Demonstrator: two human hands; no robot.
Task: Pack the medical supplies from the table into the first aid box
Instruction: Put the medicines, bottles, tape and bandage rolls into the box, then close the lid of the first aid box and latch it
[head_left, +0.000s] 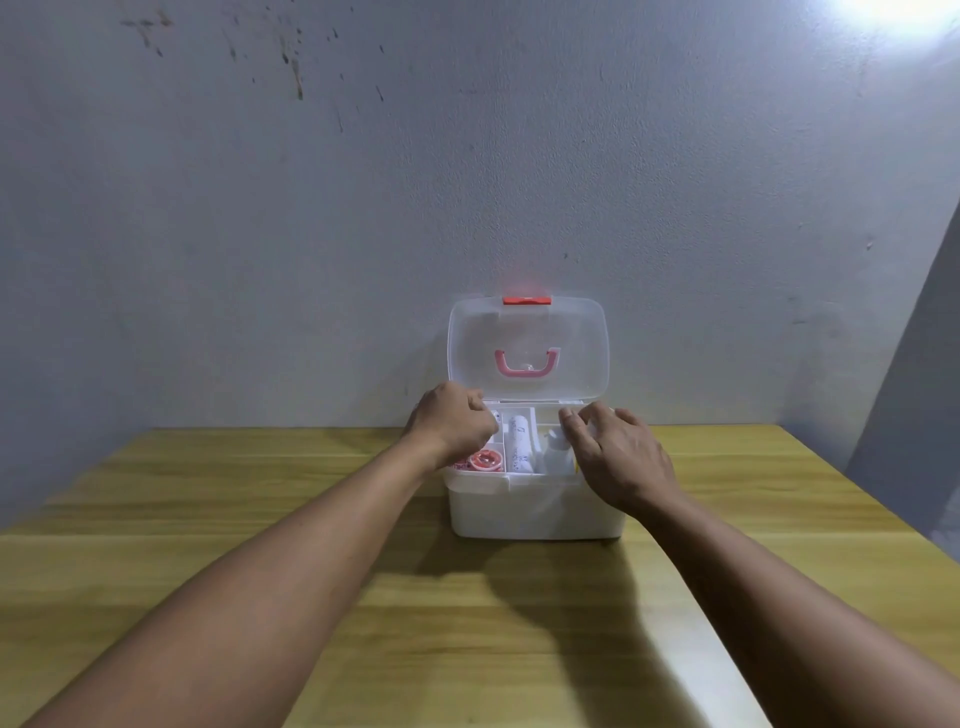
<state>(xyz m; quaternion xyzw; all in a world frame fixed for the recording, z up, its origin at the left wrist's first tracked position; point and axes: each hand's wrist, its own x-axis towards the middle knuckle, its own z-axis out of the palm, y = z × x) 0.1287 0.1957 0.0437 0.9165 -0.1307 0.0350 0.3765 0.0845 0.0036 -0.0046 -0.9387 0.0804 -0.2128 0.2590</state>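
The first aid box (535, 506) sits at the worktop's (260, 519) far edge, twelve o'clock from the person, its translucent lid (527, 348) standing open. Its tray holds a red tape roll (485, 460) at nine o'clock and a white printed bandage roll (519, 441) at centre. The left hand (454, 423) is curled over the tray; what it grips, I cannot tell. The right hand (615, 457) hovers, fingers spread, holding nothing. These supplies look light; the soft roll is probably best pinched across its middle.
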